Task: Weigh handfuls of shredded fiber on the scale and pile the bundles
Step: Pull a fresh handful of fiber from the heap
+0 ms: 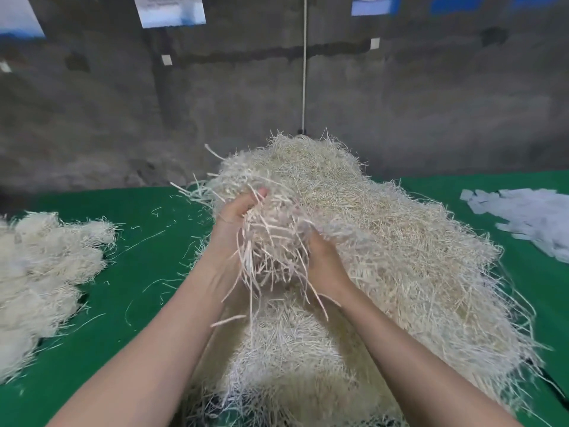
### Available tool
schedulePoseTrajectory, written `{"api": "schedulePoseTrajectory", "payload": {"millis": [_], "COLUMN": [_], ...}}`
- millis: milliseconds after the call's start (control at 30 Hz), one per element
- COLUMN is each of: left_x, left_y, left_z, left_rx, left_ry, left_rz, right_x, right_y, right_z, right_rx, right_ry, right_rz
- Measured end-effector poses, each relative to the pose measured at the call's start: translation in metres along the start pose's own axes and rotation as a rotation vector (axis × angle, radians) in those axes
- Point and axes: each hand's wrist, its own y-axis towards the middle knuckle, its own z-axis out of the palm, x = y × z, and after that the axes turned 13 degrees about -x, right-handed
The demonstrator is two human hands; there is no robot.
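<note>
To the left of the big heap (415, 241) of shredded fiber, the pile of bundles (46, 266) is lying on the green bench (147, 229), well apart from the heap, with loose strands scattered between them. At the heap's near left face, I am working both hands into the fiber. My left hand (238, 220) is gripping a handful (274, 241) from its left side, with my fingers (261, 193) curling in over the top of the clump. My right hand (323, 260) is holding the same handful from the other side. Its fingertips are buried in the strands, so I am judging from the cupped hand that they are closing round the clump. The handful is hanging between my hands, touching the heap, with long strands dangling below it. To the right of the heap, a spread of pale paper slips (529, 220) is lying on the bench.

I am taking this to be the gathering step: a portion is coming free and is not yet weighed. No scale is showing anywhere near the heap. The next move is calling for a clean break, since tangled strands are likely to drag more fiber out. Then I will be needing a steady carry to the scale without shedding, before the bundle joins the pile left of the heap.
</note>
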Motion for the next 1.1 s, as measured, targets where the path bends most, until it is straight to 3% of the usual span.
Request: {"api": "schedulePoseTrajectory", "payload": {"millis": [67,167,233,333,467,533,567,633,667,700,733,767,867,933,1000,1100], "left_x": [-0.015,-0.039,-0.043,-0.027,-0.012,-0.011,-0.006,0.004,0.005,0.003,-0.004,-0.011,-0.011,0.003,0.011,0.017], "left_y": [0.005,0.016,0.020,0.014,0.006,0.001,-0.001,-0.009,-0.011,-0.008,-0.006,-0.004,-0.008,-0.019,-0.031,-0.032], "left_z": [-0.011,-0.039,-0.048,-0.042,-0.029,-0.027,-0.029,-0.034,-0.036,-0.035,-0.033,-0.031,-0.038,-0.046,-0.046,-0.046], "left_rx": [-0.019,-0.039,-0.158,-0.281,-0.289,-0.217,-0.146,-0.068,-0.085,-0.092,-0.087,-0.074,0.224,0.425,0.487,0.423], "left_ry": [-0.117,-0.312,-0.192,0.011,0.065,-0.015,-0.039,0.222,0.329,0.261,0.145,0.187,0.855,1.084,1.136,1.033], "left_rz": [0.048,0.045,0.119,0.062,0.020,-0.033,-0.081,-0.158,-0.113,-0.040,0.027,0.080,0.042,0.012,0.043,-0.017], "right_x": [-0.027,-0.080,-0.095,-0.066,-0.004,0.022,0.037,0.051,0.052,0.048,0.042,0.036,0.035,0.043,0.052,0.064], "right_y": [-0.006,-0.028,-0.036,-0.032,-0.016,-0.011,-0.010,-0.011,-0.013,-0.017,-0.020,-0.019,-0.013,-0.007,-0.005,-0.007], "right_z": [0.010,0.004,0.000,-0.009,-0.037,-0.043,-0.042,-0.026,-0.014,-0.003,0.005,0.010,0.002,-0.002,0.003,0.008], "right_rx": [0.009,0.167,0.171,0.133,-0.009,-0.015,0.064,0.226,0.286,0.308,0.270,0.206,0.067,0.072,0.076,-0.011], "right_ry": [-0.043,-0.313,-0.344,-0.281,-0.233,-0.159,-0.026,0.162,0.186,0.225,0.275,0.348,0.662,0.746,0.836,1.024], "right_rz": [0.073,0.202,0.270,0.091,-0.179,-0.239,-0.187,-0.026,0.025,0.072,0.140,0.229,0.456,0.544,0.631,0.726]}}
